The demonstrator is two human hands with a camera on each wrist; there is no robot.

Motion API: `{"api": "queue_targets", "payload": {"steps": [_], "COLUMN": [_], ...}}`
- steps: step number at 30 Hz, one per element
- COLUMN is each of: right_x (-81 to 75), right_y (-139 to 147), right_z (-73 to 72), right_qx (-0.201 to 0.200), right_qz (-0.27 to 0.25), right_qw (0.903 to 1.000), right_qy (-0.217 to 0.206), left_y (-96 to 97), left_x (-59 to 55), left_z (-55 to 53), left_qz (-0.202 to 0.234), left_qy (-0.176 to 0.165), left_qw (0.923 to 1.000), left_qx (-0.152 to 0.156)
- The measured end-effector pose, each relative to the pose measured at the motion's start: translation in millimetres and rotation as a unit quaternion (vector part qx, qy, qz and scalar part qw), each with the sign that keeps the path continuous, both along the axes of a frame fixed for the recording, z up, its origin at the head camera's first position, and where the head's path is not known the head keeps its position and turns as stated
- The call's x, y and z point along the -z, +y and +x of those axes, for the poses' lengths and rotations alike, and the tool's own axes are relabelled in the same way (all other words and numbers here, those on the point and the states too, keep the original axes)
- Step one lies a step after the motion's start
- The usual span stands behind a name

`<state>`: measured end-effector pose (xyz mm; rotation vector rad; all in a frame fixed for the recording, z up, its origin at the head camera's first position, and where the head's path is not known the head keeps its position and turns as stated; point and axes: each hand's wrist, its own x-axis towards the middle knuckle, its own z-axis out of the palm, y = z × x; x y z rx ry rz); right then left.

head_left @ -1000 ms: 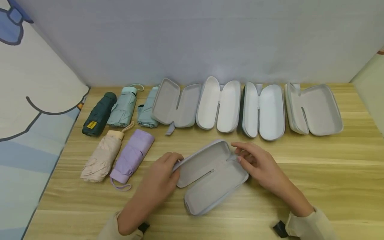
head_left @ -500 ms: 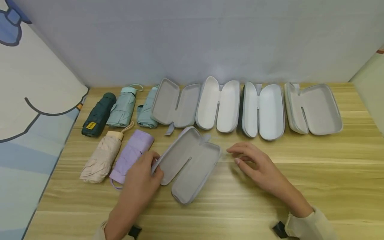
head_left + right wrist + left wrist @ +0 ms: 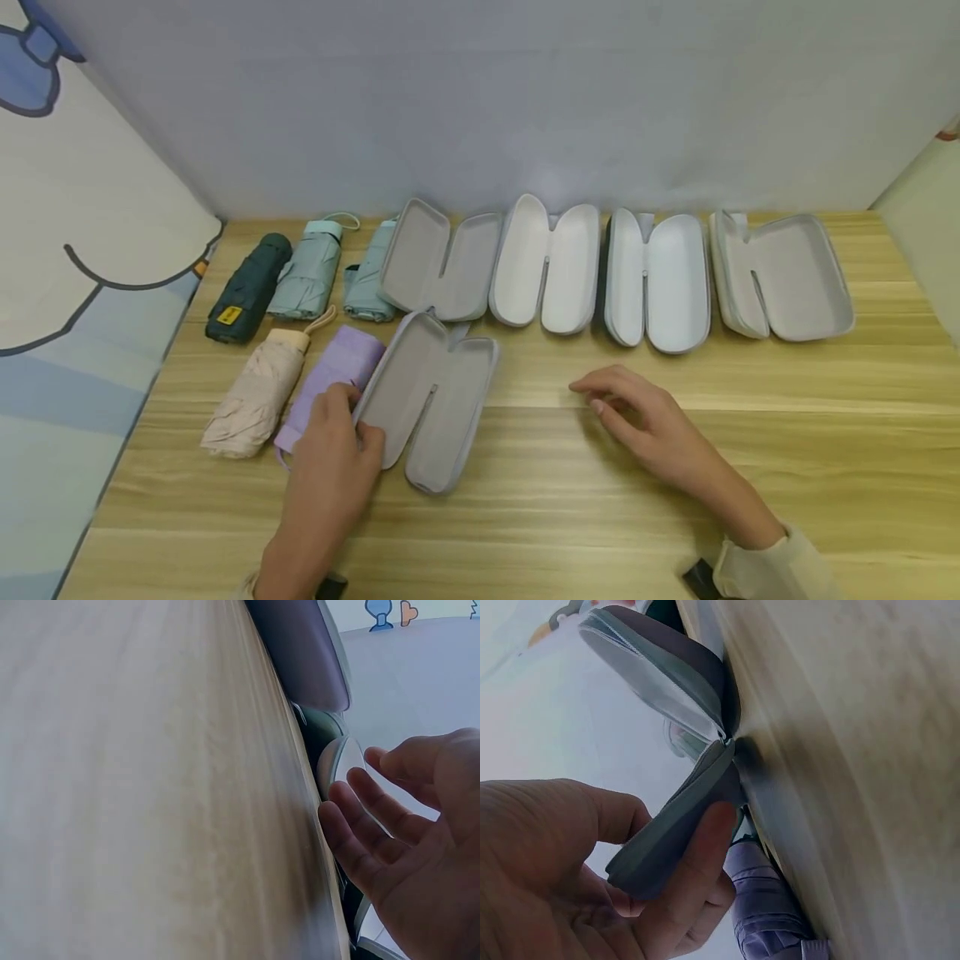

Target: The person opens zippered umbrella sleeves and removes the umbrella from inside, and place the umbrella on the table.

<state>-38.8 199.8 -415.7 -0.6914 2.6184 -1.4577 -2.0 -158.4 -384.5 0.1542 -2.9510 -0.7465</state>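
In the head view an unzipped case (image 3: 452, 408) with a grey lining lies spread apart at the middle left of the table. My left hand (image 3: 333, 467) grips its left half by the edge, thumb on the inner side. The left wrist view shows the same case (image 3: 679, 832) between thumb and fingers. A folded purple umbrella (image 3: 330, 387) lies beside that hand, partly covered by it. My right hand (image 3: 641, 425) hovers over the table to the right, fingers loosely bent, holding nothing; in the right wrist view the fingers (image 3: 375, 840) are apart from everything.
Along the back stand several spread cases: a grey-lined case (image 3: 472, 267), a white-lined case (image 3: 572, 267), another white-lined case (image 3: 678, 283) and a wide grey-lined case (image 3: 810, 279). At left lie a dark green umbrella (image 3: 251, 287), a mint umbrella (image 3: 309, 275), a partly hidden teal umbrella (image 3: 369, 279) and a beige umbrella (image 3: 258, 392).
My left hand has moved the grey-lined case leftward and turned it more upright, up against the purple umbrella. My right hand has let go of the case and stays nearly in place.
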Motion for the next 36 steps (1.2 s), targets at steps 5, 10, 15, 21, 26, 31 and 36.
{"api": "queue_targets", "payload": {"steps": [5, 10, 15, 21, 26, 31, 36], "right_x": [-1.3, -5.1, -8.5, -10.9, -12.7, -11.2, -13.6], "right_y": [6, 10, 14, 20, 26, 35, 46], "right_z": [7.0, 12.8, 16.5, 20.3, 29.3, 51.1, 69.4], "right_qx": [0.008, 0.013, 0.019, 0.026, 0.035, 0.05, 0.104], "right_qz": [0.004, 0.007, 0.018, 0.04, 0.056, 0.076, 0.113], "right_qw": [0.9999, 0.9999, 0.9996, 0.9986, 0.9967, 0.9948, 0.9861], "right_qy": [-0.007, 0.001, 0.013, 0.023, 0.047, 0.046, 0.063], "left_y": [-1.4, -0.7, 0.4, 3.6, 14.7, 48.3, 87.6], "left_x": [0.5, -0.7, -3.0, -16.7, -29.9, -29.1, -15.8], "left_z": [0.7, 5.1, 10.3, 17.6, 19.6, 19.9, 23.9], "left_qz": [-0.015, -0.026, -0.036, -0.076, -0.108, -0.075, -0.066], "left_qy": [-0.001, -0.018, -0.035, -0.027, 0.116, 0.223, 0.207], "left_qw": [0.9997, 0.9987, 0.9977, 0.9966, 0.9867, 0.958, 0.9348], "left_qx": [-0.021, -0.039, -0.044, -0.019, 0.034, 0.164, 0.281]}}
